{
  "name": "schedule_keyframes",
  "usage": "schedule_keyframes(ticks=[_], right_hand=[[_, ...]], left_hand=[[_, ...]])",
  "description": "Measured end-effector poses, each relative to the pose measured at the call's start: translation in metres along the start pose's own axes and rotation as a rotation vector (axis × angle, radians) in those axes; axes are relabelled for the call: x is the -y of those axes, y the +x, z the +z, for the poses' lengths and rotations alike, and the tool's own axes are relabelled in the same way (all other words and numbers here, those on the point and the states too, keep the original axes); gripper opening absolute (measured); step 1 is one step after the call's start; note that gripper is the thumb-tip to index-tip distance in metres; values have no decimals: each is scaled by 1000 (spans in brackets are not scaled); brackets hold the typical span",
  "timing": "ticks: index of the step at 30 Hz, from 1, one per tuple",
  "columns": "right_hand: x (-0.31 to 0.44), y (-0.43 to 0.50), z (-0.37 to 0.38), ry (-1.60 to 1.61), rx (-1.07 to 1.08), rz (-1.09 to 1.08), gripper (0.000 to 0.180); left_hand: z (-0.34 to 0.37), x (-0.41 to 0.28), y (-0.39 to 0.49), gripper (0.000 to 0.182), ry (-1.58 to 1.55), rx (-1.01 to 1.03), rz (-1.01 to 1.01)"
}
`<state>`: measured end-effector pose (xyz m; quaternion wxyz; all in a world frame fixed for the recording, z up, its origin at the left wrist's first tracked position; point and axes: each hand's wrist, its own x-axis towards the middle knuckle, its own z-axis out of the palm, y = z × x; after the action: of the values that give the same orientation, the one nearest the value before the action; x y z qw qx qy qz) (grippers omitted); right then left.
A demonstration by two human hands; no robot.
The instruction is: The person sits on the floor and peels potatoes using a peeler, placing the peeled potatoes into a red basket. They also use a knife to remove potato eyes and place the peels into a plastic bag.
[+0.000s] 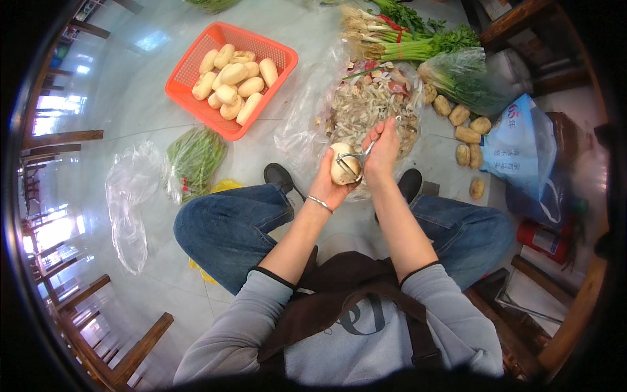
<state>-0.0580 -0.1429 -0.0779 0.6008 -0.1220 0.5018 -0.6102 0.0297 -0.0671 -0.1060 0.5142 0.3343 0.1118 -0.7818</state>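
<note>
My left hand (326,183) holds a pale, mostly peeled lotus root segment (340,152), with a few dark marks low on its side. A metal Y-shaped peeler (363,156) is gripped by its handle in my right hand (383,149), its blade head lying against the root's face. Beneath both hands, peelings and vegetable scraps (374,110) are heaped on a clear plastic sheet. Several peeled lotus root segments (234,73) fill an orange-red perforated plastic basket (177,95) on the floor, ahead and to the left. Several brown unpeeled segments (459,115) lie right of the scraps.
Bundled scallions (387,39) and bagged greens (455,81) lie at the upper right, near a blue bag (519,137). A fire extinguisher (543,240) is at the right. Bagged green vegetables (196,161) and a clear plastic bag (128,196) rest on the left floor. Wooden furniture legs (142,348) flank the area.
</note>
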Motion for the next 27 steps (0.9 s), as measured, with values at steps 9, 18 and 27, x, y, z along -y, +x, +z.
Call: schedule_keyframes(ticks=[9,18,27], right_hand=[[-27,23,-4,-167,-45,-202,36],[-19,19,9,-194,65,62,35],[-15,97,-20,-344,-92,60,37]], left_hand=[[1,10,2,42,-147,-296,293],[-2,-1,-6,42,-72,-140,184],[6,-5,-11,44,89,61,131]])
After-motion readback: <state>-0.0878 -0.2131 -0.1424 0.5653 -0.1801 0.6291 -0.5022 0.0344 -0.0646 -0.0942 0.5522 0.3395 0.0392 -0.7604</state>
